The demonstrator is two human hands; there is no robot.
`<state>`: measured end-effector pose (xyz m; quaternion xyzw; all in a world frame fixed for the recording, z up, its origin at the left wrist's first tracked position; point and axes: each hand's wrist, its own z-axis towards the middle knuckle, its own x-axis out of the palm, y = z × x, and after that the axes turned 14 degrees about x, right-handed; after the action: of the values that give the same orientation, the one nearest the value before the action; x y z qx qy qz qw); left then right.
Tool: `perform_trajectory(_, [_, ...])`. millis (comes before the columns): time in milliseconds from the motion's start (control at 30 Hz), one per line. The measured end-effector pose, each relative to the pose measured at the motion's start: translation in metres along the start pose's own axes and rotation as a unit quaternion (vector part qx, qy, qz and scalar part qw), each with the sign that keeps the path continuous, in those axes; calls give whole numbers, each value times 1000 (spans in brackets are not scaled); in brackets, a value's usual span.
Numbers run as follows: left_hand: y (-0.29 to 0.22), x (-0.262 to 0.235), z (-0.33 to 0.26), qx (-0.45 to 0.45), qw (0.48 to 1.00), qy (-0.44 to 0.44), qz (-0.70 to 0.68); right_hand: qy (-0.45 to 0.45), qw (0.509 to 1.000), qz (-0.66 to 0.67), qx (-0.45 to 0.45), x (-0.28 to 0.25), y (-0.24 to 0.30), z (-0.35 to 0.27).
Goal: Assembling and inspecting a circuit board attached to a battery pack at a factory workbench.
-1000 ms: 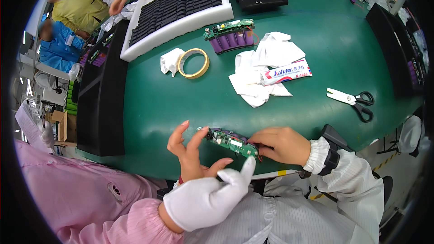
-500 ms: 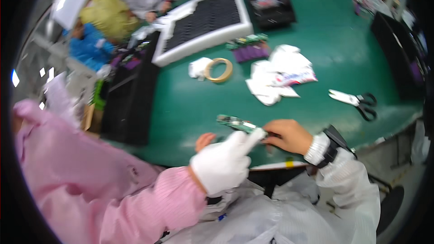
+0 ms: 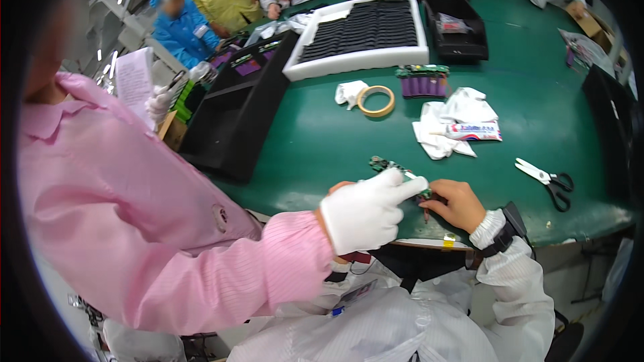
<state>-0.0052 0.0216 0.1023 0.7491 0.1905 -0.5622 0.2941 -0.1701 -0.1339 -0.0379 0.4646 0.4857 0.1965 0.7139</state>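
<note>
Lying between hands, seemingly: circuit board (image 3: 392,167).

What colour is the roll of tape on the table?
The tape roll is tan, seen clearly in the head view.

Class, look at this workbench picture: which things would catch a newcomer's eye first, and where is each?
A co-worker's white-gloved hand on a pink sleeve reaches in from the left, pointing at the small green circuit board near the table's front edge. The person's bare right hand rests beside it. Behind lie a tape roll and scissors, right.
</note>
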Motion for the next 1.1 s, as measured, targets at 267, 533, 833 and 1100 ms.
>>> perform_trajectory(267, [-16,-8,-20,-6,998,25,56,-15,1000,-12,-5,1,-9,-3])
perform_trajectory(533, [-32,52,-45,12,957,60,283,-15,1000,-5,-9,2,-10,-4])
perform_trajectory(833, [-62,97,-42,-357,876,-150,-286,-19,1000,-8,-19,5,-9,-3])
perform_trajectory(1100, [-12,-4,7,-52,996,70,8,-23,1000,4,-19,5,-11,-3])
